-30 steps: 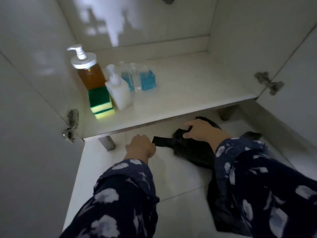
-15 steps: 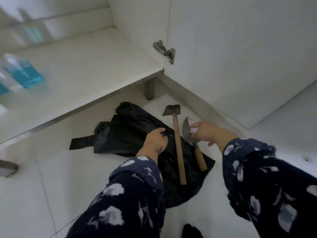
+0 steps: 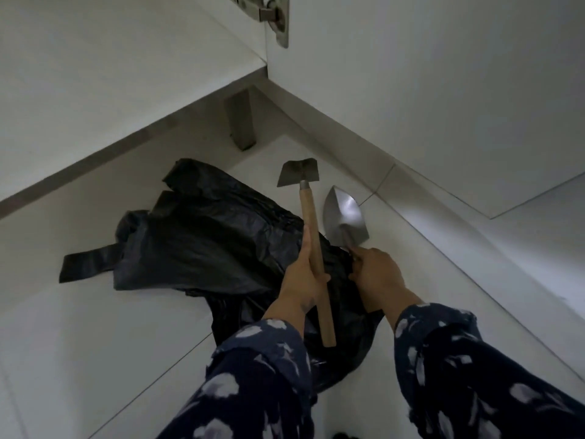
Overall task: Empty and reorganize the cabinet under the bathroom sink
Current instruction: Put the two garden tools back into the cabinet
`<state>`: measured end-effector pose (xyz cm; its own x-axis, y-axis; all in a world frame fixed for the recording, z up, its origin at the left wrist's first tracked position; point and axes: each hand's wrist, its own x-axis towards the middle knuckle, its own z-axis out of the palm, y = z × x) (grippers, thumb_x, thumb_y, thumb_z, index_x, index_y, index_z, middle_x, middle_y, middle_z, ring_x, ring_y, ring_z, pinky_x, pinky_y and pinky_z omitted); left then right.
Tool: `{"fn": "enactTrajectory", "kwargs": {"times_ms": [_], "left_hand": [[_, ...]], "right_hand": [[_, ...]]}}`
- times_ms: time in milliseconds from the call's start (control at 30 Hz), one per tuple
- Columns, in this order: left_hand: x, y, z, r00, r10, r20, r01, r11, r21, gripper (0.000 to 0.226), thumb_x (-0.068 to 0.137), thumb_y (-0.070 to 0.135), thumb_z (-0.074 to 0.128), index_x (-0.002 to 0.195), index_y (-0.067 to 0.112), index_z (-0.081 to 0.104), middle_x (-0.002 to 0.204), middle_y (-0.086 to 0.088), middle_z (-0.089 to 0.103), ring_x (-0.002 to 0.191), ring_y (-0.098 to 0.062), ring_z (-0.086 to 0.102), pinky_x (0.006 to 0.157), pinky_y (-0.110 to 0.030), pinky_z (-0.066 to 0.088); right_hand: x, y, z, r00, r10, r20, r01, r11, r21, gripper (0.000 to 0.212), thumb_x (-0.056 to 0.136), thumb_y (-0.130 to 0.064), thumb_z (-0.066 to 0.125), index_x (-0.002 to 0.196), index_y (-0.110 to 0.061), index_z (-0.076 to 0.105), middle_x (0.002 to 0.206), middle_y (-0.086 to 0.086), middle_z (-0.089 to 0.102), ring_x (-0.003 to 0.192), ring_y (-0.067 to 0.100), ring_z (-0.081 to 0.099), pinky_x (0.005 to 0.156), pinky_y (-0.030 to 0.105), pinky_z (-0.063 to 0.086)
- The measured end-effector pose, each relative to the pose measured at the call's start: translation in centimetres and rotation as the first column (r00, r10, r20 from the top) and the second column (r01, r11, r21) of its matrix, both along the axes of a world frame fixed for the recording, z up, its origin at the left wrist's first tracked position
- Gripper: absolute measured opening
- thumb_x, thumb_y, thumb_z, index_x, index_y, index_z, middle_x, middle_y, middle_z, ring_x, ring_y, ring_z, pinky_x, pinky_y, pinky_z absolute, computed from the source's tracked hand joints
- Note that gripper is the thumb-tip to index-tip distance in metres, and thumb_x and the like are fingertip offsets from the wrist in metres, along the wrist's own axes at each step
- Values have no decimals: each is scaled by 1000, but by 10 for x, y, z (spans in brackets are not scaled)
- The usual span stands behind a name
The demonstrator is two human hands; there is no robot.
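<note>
The left hand (image 3: 305, 280) grips the wooden handle of the hoe (image 3: 313, 248) about midway along, fingers curled round it, thumb side toward the blade. The hoe's flat metal blade points away from the person, toward the cabinet leg (image 3: 240, 122), and the butt of the handle reaches back past the wrist, over the black bag (image 3: 202, 239). The right hand (image 3: 378, 274) is closed on the trowel (image 3: 346, 218), just behind its shiny pointed blade; the hand hides nearly all of the handle, so only the blade and neck show ahead of the fingertips. The two tools lie nearly side by side, the trowel just to the right of the hoe, their blades close but apart.

The bag lies crumpled on the white tiled floor (image 3: 95, 327) in front of the cabinet, spreading left of and beneath both hands, with one loop handle stretched out flat to the left. Both hands are over its right part. The cabinet shelf (image 3: 110, 74) runs above the bag, and the open door (image 3: 427, 90) stands to the right, a hinge (image 3: 275, 17) at its top edge. Both forearms wear dark sleeves (image 3: 262, 375) with pale flowers.
</note>
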<state>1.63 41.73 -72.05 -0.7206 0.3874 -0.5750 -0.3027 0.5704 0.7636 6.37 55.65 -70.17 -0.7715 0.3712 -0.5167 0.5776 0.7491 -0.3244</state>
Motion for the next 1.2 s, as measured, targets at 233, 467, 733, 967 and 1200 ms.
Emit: {"fn": "enactTrajectory", "kwargs": {"times_ms": [233, 467, 733, 967, 1200], "left_hand": [[6, -14, 30, 997, 61, 49, -63, 997, 43, 111, 88, -2, 60, 111, 84, -6, 133, -6, 50, 112, -31, 56, 93, -51, 51], [21, -54, 91, 995, 11, -98, -8, 1000, 25, 108, 88, 3, 61, 130, 70, -14, 120, -11, 57, 105, -30, 60, 91, -47, 53], [21, -123, 170, 950, -14, -313, 21, 1000, 19, 106, 88, 6, 62, 142, 55, -16, 123, -9, 59, 103, -26, 60, 97, -40, 49], [-47, -195, 244, 898, 71, -434, -30, 995, 100, 104, 89, 8, 62, 140, 59, -13, 114, -6, 59, 92, -26, 63, 85, -42, 55], [-171, -224, 266, 906, 211, -367, -153, 972, 179, 103, 87, 7, 66, 145, 52, -7, 126, -11, 53, 105, -33, 60, 82, -48, 57]], "right_hand": [[2, -10, 34, 996, -41, -85, 31, 993, -114, 58, 91, -4, 45, 141, -34, 43, 122, 16, 61, 107, 31, 59, 90, 29, 47], [-6, -38, 125, 985, 171, 18, -171, 985, -11, 66, 90, -9, 57, 147, -30, 32, 137, 12, 51, 123, 28, 50, 99, 27, 38], [-22, -103, 222, 961, 275, 10, -275, 954, 120, 72, 91, -11, 58, 150, -30, 22, 142, 13, 46, 125, 30, 47, 100, 31, 38], [-90, -171, 287, 923, 379, -58, -353, 900, 256, 67, 90, -12, 59, 149, -22, 29, 138, 15, 49, 123, 32, 50, 100, 33, 43], [-206, -186, 280, 887, 408, -217, -340, 894, 290, 46, 92, -12, 50, 139, -13, 46, 130, 16, 54, 112, 32, 56, 91, 35, 48]]}}
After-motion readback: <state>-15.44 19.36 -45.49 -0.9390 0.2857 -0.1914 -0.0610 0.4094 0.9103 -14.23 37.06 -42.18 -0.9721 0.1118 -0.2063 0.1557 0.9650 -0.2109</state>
